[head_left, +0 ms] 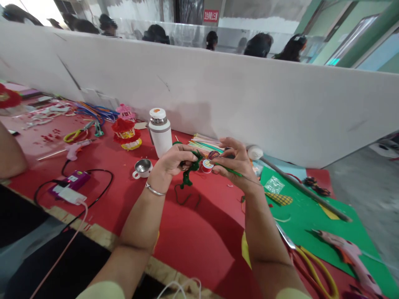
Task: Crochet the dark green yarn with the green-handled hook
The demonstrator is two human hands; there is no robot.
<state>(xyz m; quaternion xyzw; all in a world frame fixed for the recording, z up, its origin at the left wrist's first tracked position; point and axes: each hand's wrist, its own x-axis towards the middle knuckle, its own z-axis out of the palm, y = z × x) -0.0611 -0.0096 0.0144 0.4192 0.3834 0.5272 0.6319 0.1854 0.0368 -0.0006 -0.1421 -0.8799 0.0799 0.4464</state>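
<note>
My left hand (173, 161) pinches a small dark green crocheted piece (187, 178) above the red table. A loose green yarn tail (183, 202) hangs below it. In the fingers of my right hand (239, 165) is a thin crochet hook (233, 170) with a green grip, its rear end pointing down to the right. The hook's tip is too small to make out against the yarn. Just behind, between the hands, stand a red thread spool (206, 169) with a white top and a multicoloured ball (213, 155).
A white thermos (161, 135) and a metal cup (143, 167) stand left of my hands. Scissors (311, 265) and a pink glue gun (349, 251) lie at right, partly on a green mat (299, 216). Cables surround a purple box (70, 182). A white partition (218, 91) runs behind.
</note>
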